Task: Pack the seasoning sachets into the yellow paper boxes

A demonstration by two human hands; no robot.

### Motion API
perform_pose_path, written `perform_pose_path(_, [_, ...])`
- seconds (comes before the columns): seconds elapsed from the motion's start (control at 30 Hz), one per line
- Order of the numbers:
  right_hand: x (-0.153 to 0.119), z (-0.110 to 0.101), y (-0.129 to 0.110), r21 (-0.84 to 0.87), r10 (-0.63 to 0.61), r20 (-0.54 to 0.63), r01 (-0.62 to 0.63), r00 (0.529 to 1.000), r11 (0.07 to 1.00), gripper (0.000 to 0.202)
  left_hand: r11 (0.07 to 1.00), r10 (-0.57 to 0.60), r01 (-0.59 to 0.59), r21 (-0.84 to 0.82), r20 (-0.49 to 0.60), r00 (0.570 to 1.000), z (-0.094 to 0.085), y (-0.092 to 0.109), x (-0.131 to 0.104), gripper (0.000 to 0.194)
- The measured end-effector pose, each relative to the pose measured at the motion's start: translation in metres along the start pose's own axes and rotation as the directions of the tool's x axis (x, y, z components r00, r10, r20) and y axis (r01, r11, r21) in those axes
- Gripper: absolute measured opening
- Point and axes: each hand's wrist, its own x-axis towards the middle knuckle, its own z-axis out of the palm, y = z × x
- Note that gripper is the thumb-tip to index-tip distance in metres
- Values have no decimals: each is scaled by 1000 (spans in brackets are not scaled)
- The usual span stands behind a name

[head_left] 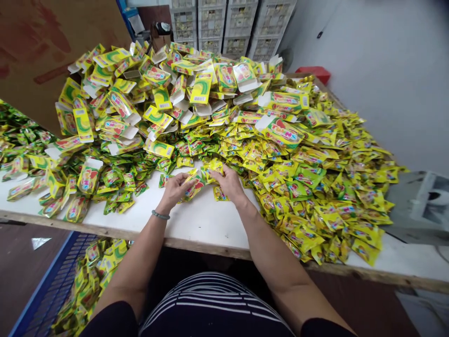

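My left hand [174, 191], a bracelet on its wrist, is closed around a small yellow-and-green candy box [194, 186] with a red fruit print. My right hand [228, 183] pinches a yellow candy packet [212, 169] just right of the box, and its fingers partly cover the packet. Whether the packet touches the box I cannot tell. Below the right hand, another yellow packet [220, 194] lies on the white tabletop [203, 224]. Behind both hands rises a heap of candy boxes [157, 98], several with open flaps.
Yellow packets [315, 201] form a large pile at right, beside a grey metal device [417, 206]. Green packets [115, 178] lie at left. A blue crate [45, 290] holding filled boxes stands below the table edge. White crates [212, 23] are stacked behind; a cardboard carton [59, 56] stands back left.
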Motion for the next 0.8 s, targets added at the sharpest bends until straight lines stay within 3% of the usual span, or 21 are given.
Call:
perform_pose_path(0.13, [1, -9, 4, -91, -15, 176, 32, 984, 995, 34, 999, -33, 32, 9, 32, 999, 0, 2, -2, 44])
perform_pose_path(0.23, [3, -16, 2, -167, -36, 224, 74, 974, 983, 31, 999, -53, 53, 4, 51, 997, 3, 6, -3, 44])
perform_pose_path(0.37, [2, -15, -4, -251, -85, 159, 123, 984, 960, 35, 998, -55, 54, 8, 48, 997, 7, 8, -3, 42])
perform_pose_path(0.63, [-6, 9, -5, -163, -110, -80, 96, 991, 982, 38, 993, -47, 49, -111, 27, 999, 11, 2, -1, 47])
perform_pose_path(0.8, [-9, 13, -4, -182, -137, -73, 121, 988, 976, 37, 965, -102, 111, -240, 50, 994, 12, 2, -1, 48])
